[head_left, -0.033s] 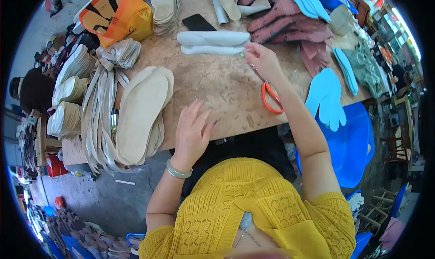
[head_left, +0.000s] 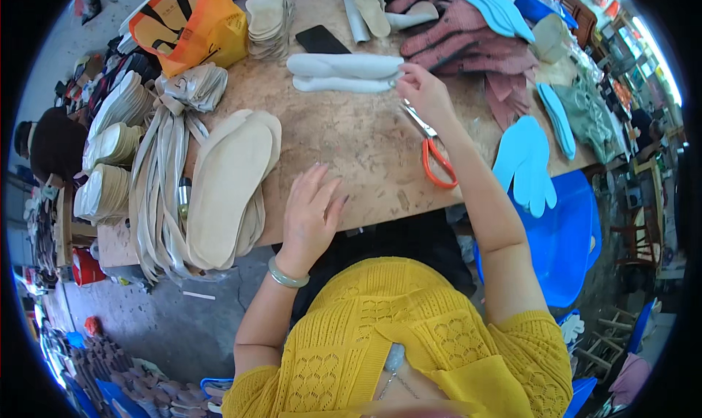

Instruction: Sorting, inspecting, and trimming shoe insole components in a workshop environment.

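Far left, off the table: stacks of pale insoles [head_left: 110,169]. On the table's [head_left: 351,147] left part lies a bundle of grey strips [head_left: 157,177], with a stack of large beige soles [head_left: 230,180] just to its right, overlapping it. An orange bag [head_left: 190,27] sits at the far left corner, and beside it a pile of small beige cutouts [head_left: 267,23].

Left hand [head_left: 311,213]: flat on the table near its front edge, palm down, fingers spread, holding nothing. It lies just right of the soles, apart from them. A green bangle [head_left: 287,275] is on the wrist.

Centre, far side: a black phone [head_left: 322,40], and in front of it two white insoles [head_left: 344,73] lying lengthwise, one against the other.

Right hand [head_left: 424,92]: reached forward, fingertips pinching the right end of the white insoles. Orange-handled scissors [head_left: 433,151] lie on the table under the forearm; hand not on them.

Right: maroon pieces [head_left: 468,38], light-blue insoles [head_left: 523,158] overhanging the table edge, a blue chair [head_left: 567,242] beyond.
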A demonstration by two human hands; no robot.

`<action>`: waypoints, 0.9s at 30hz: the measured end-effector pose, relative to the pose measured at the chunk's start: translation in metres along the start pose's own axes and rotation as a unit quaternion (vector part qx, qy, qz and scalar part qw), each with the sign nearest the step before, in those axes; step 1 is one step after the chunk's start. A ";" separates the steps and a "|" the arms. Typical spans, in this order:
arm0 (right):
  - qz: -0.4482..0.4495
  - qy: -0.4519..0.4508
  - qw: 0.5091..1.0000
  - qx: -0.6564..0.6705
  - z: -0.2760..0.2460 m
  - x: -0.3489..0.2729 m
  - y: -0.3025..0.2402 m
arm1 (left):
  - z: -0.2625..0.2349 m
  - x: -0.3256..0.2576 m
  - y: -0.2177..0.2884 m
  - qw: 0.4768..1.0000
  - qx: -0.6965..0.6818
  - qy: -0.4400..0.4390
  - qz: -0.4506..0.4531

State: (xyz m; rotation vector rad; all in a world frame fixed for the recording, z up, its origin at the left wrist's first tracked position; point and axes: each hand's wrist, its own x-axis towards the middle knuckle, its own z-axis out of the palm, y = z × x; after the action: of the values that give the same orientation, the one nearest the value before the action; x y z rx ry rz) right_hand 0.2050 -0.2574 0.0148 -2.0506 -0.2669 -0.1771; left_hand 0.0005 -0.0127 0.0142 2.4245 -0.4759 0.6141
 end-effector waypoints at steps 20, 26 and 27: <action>-0.329 0.050 0.942 -0.049 0.040 0.017 -0.073 | 0.009 0.005 -0.022 0.966 -0.199 -0.058 -0.157; 0.111 -0.056 0.958 0.258 0.004 -0.068 -0.045 | 0.005 0.002 -0.020 0.967 -0.189 -0.044 -0.165; 0.109 -0.059 0.957 0.262 0.002 -0.083 -0.038 | 0.005 0.001 -0.019 0.968 -0.183 -0.043 -0.166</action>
State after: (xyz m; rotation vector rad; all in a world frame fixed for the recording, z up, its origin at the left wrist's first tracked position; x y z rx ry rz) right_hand 0.1146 -0.2473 0.0264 -1.5467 -0.1384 0.1434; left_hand 0.0116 -0.0015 0.0029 2.1140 -0.1862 0.2504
